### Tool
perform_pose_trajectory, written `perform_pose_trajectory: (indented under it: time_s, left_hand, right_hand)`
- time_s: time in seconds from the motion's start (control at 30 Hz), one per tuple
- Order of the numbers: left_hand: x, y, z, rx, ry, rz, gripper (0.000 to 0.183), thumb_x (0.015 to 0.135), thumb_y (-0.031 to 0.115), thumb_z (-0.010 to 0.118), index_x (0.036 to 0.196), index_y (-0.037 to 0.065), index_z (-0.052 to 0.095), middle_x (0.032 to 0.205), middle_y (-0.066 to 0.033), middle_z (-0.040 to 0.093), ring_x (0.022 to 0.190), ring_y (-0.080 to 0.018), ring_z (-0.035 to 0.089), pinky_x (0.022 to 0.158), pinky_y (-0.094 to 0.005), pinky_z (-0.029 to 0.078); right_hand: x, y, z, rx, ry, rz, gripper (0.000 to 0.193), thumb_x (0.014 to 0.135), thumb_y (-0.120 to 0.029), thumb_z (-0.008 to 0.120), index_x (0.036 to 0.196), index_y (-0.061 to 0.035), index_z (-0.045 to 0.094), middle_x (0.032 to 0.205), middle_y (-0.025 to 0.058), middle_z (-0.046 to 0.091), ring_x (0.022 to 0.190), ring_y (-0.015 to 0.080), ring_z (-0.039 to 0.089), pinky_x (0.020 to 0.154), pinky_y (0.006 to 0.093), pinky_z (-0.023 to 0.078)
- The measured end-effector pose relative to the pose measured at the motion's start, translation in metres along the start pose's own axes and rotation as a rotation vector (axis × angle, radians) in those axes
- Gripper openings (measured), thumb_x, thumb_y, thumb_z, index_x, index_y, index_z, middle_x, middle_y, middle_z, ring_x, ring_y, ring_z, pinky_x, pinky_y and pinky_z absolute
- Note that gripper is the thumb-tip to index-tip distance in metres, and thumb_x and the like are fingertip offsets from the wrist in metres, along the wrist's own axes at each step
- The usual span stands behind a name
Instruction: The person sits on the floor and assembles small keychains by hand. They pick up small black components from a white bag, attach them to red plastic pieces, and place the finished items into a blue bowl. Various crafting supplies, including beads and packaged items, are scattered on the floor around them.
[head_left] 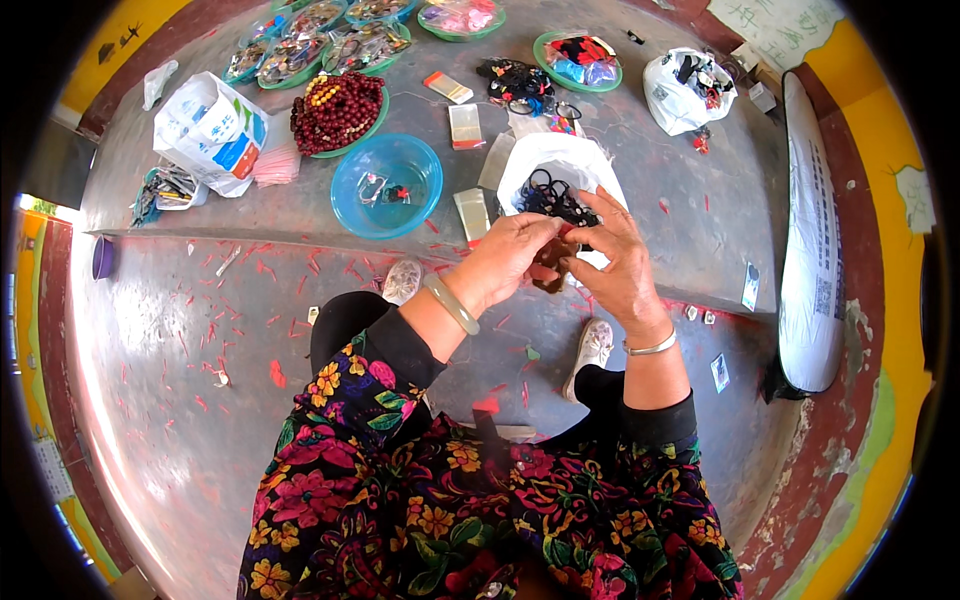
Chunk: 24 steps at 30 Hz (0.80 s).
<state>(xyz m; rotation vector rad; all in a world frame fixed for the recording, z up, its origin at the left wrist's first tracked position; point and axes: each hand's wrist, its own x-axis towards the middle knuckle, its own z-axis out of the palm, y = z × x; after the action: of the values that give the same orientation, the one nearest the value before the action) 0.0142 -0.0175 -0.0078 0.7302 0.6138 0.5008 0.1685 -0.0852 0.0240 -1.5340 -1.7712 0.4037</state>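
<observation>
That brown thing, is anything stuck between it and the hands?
Nothing that I can see: the left hand and right hand both have fingertips right at the brown thing. A red bit shows there too, maybe part of it. The white bag sits beyond, not between.

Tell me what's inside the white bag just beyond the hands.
Black looped bands show inside the white bag. Whatever lies beneath them or behind the right hand is hidden.

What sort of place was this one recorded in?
Probably a small, informal craft or assembly workspace, though I can't be certain: a heap of dark red beads, a blue basin holding a few small trinkets, and red scraps littering the grey floor.
</observation>
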Motion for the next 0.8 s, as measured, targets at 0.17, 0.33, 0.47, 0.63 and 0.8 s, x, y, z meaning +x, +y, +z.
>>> perform_pose_trajectory:
  time_s: [0.17, 0.33, 0.47, 0.63, 0.8]
  left_hand:
    - [0.0002, -0.0011, 0.0002, 0.005, -0.018, 0.010, 0.027, 0.093, 0.024, 0.049, 0.100, -0.001, 0.058, 0.083, -0.0065, 0.060, 0.068, -0.0126, 0.059, 0.056, -0.0247, 0.050]
    - [0.0030, -0.0066, -0.0026, 0.029, -0.037, 0.022, 0.031, 0.093, 0.024, 0.047, 0.104, -0.002, 0.058, 0.086, -0.0076, 0.062, 0.071, -0.0144, 0.062, 0.057, -0.0239, 0.051]
    - [0.0003, -0.0047, 0.0009, 0.032, -0.026, 0.022, 0.026, 0.093, 0.023, 0.048, 0.097, -0.001, 0.058, 0.080, -0.0050, 0.059, 0.067, -0.0105, 0.057, 0.056, -0.0226, 0.049]
    - [-0.0016, -0.0058, 0.0011, 0.127, -0.034, 0.047, 0.027, 0.094, 0.023, 0.047, 0.098, -0.001, 0.058, 0.080, -0.0039, 0.059, 0.065, -0.0088, 0.056, 0.053, -0.0206, 0.047]
    - [-0.0017, -0.0058, 0.0037, 0.124, -0.012, 0.040, 0.026, 0.094, 0.024, 0.048, 0.095, 0.000, 0.058, 0.078, -0.0033, 0.059, 0.065, -0.0085, 0.056, 0.052, -0.0208, 0.047]
  right_hand:
    - [-0.0008, 0.0010, 0.0012, 0.019, 0.016, 0.023, 0.020, 0.061, 0.000, 0.069, 0.080, -0.0061, 0.069, 0.122, 0.0162, 0.052, 0.125, 0.0335, 0.038, 0.098, 0.0397, 0.037]
    - [-0.0001, 0.0021, 0.0011, 0.020, -0.001, 0.026, 0.017, 0.062, 0.001, 0.067, 0.077, -0.0059, 0.069, 0.121, 0.0158, 0.053, 0.124, 0.0333, 0.039, 0.098, 0.0398, 0.036]
    - [-0.0013, 0.0085, 0.0040, 0.015, -0.022, 0.040, 0.014, 0.063, 0.000, 0.065, 0.076, -0.0048, 0.067, 0.122, 0.0164, 0.053, 0.124, 0.0341, 0.039, 0.099, 0.0401, 0.035]
    - [-0.0020, 0.0088, 0.0062, 0.029, -0.053, 0.056, 0.012, 0.065, 0.000, 0.062, 0.076, -0.0026, 0.064, 0.119, 0.0165, 0.055, 0.124, 0.0352, 0.039, 0.099, 0.0407, 0.035]
    - [-0.0013, 0.0042, 0.0044, 0.080, -0.104, 0.085, 0.012, 0.065, 0.000, 0.061, 0.076, -0.0017, 0.064, 0.117, 0.0164, 0.057, 0.122, 0.0350, 0.042, 0.099, 0.0407, 0.036]
